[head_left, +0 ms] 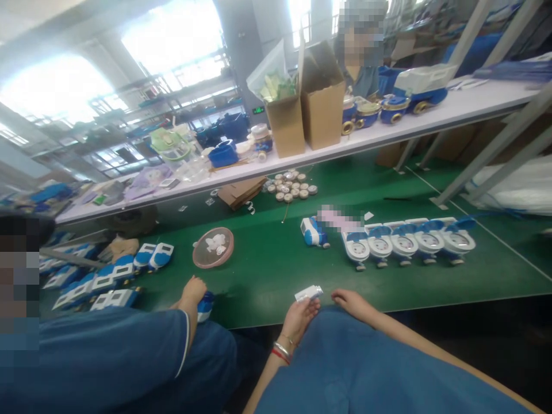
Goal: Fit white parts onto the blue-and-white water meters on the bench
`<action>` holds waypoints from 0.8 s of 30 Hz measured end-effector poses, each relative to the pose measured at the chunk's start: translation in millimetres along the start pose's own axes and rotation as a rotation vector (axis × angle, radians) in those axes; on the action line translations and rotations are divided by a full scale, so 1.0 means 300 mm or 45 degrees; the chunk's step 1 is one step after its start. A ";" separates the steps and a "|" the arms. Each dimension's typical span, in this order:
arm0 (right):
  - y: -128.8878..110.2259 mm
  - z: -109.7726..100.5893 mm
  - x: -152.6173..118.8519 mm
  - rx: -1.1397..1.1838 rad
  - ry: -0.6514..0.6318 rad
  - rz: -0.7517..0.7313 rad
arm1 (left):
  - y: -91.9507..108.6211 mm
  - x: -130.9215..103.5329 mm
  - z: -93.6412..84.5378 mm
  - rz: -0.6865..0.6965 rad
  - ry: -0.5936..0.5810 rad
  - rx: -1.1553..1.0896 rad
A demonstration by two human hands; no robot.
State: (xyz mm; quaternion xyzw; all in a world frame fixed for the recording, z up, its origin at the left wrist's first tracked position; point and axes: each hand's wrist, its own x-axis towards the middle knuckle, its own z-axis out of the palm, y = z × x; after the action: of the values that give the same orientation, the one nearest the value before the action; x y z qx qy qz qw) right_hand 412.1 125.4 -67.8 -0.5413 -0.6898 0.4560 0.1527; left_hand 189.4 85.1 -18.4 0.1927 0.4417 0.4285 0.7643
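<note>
Palm up at the table's front edge, my left hand (pixel 299 317) has its fingers closed round a small white oblong piece (pixel 307 294) with a ridged far end; its exact kind is too blurred to tell. Just right of it, my right hand (pixel 350 303) rests by the edge with its fingers curled together, and whatever is in them is hidden. Beyond my hands stands a blue-and-white water meter (pixel 314 232). To the right, several similar meters (pixel 404 244) form a row, their blue lids raised and round dials showing.
Left of me a co-worker's hand (pixel 194 290) is on a blue-and-white meter (pixel 206 306). A pink-rimmed round basket (pixel 232 248) holds white pieces. Several round caps (pixel 290 187) lie under the raised shelf (pixel 241 172), which carries cardboard boxes (pixel 323 98). More meters (pixel 106 278) fill the far left.
</note>
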 end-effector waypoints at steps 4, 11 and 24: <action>0.040 -0.066 0.034 0.029 -0.023 0.003 | -0.012 0.075 0.067 -0.032 0.016 0.007; 0.025 -0.137 0.075 0.088 -0.144 -0.007 | -0.012 0.100 0.102 -0.025 0.089 -0.022; -0.082 -0.189 0.172 0.130 -0.107 -0.181 | 0.043 0.063 0.127 0.005 0.154 -0.054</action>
State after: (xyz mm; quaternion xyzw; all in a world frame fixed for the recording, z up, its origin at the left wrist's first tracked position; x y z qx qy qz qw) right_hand 418.0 197.5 -32.5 -0.4627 -0.7081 0.5010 0.1831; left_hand 219.7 111.3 1.1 0.1512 0.4775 0.4501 0.7393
